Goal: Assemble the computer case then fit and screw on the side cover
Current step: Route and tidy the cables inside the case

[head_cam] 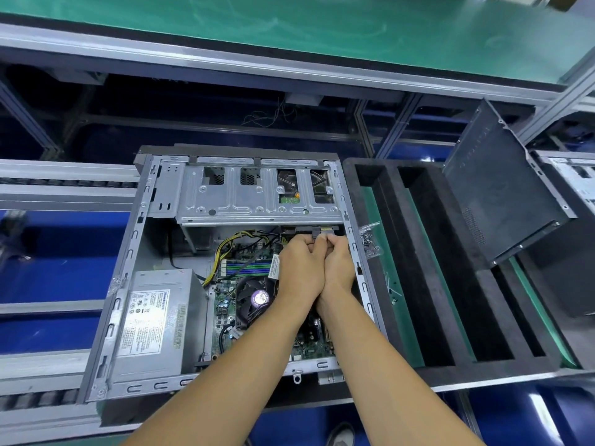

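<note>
Hands (pixel 318 262) together inside open computer case (pixel 141 252), side cover (pixel 502 194) well right

Inside the open grey metal computer case (pixel 135 239), the silver perforated drive cage (pixel 257 201) roofs the far end, leaving only a low gap beneath it where yellow-and-black cables (pixel 231 243) crowd the left side. The boxy grey power supply (pixel 154 323) fills the near-left corner, and the black round-hubbed cooler fan (pixel 254 300) rises mid-board. Right of the case, the black foam tray (pixel 425 284) offers long open slots, its far end overhung by the leaning dark grey side cover (pixel 502 188).
</note>
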